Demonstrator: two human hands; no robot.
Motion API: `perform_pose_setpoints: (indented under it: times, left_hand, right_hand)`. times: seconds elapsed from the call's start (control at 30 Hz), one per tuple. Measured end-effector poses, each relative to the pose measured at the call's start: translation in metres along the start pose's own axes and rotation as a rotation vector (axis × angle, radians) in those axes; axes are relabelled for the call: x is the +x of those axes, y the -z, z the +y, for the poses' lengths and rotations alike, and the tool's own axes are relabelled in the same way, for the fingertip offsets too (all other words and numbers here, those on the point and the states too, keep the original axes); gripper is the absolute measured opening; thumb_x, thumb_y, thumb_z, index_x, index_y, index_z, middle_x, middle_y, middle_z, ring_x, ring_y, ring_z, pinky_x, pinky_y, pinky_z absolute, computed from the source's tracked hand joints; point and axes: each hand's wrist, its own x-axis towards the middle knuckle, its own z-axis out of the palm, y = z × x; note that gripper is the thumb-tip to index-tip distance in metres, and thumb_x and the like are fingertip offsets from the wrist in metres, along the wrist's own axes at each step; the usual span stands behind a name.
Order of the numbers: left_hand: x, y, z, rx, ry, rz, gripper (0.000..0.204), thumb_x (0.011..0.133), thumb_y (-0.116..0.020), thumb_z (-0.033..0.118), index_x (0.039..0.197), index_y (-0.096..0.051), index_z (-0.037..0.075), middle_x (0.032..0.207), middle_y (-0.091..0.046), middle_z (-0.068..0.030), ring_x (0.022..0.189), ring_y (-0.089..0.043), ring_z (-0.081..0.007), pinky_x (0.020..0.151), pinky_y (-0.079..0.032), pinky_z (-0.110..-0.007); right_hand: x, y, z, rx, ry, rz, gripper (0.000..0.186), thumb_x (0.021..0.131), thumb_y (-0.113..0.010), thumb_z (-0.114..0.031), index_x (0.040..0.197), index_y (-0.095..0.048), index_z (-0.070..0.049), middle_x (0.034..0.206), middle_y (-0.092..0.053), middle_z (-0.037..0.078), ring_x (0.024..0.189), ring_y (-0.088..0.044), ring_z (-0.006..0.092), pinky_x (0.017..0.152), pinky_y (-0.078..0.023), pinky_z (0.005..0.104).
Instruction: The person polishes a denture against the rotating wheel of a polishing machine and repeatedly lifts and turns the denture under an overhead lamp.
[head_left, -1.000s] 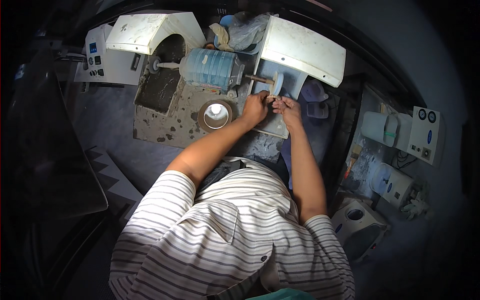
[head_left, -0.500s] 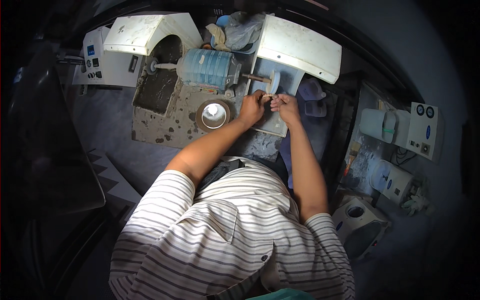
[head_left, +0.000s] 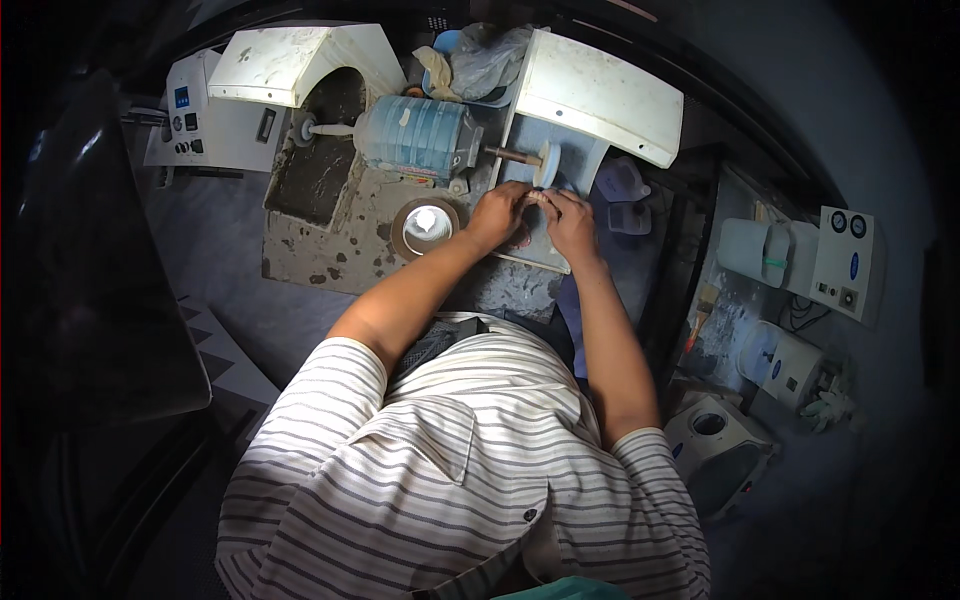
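The stained grey table (head_left: 310,265) stretches in front of a person in a striped shirt. At its right edge stands a white box (head_left: 600,95), hooded at the far side, its open tray (head_left: 545,245) reaching toward the front edge. Near the far left corner a white hood (head_left: 270,65) rises behind a dark, dirty trough (head_left: 310,185). Between the two, a bluish motor (head_left: 410,138) lies sideways, with a shaft at each end. Beyond it, toward the far edge, a blue basin (head_left: 446,42) holds a crumpled clear bag (head_left: 490,65). A brown ring (head_left: 398,228) with a bright middle lies nearer the front edge, just left of the left hand (head_left: 497,215).

That hand and the right hand (head_left: 574,225) meet over the tray, fingers bent and pinched close together. The motor's right shaft carries a pale wheel (head_left: 548,165), just beyond the fingertips. Smallest is the pale toothed piece (head_left: 538,197), gripped between both hands right by the wheel's near rim; whether they touch, I cannot tell.
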Motion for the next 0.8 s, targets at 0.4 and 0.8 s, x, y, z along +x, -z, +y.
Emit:
perform_pose_setpoints:
  times: [0.4,0.8]
  left_hand:
    - [0.008,-0.011,-0.004,-0.393,0.437,0.061,0.008,0.084,-0.058,0.004,0.089,-0.062,-0.001,0.074,-0.065,-0.0142,0.065,-0.064,-0.0224,0.063,-0.049,-0.032]
    - [0.016,0.001,0.001,-0.212,0.357,0.025,0.007,0.080,-0.059,0.003,0.083,-0.064,0.000,0.073,-0.065,-0.0166,0.070,-0.066,-0.0298,0.064,-0.048,-0.037]
  right_hand:
    - [0.003,-0.009,0.004,-0.056,-0.113,0.043,0.012,0.081,-0.060,-0.004,0.090,-0.062,0.003,0.085,-0.063,0.019,0.075,-0.061,0.0332,0.067,-0.049,0.0383]
    - [-0.005,-0.024,0.018,0.580,-0.469,-0.051,0.018,0.088,-0.056,-0.003,0.103,-0.064,0.003,0.080,-0.065,0.009,0.070,-0.062,0.0117,0.060,-0.055,0.0250]
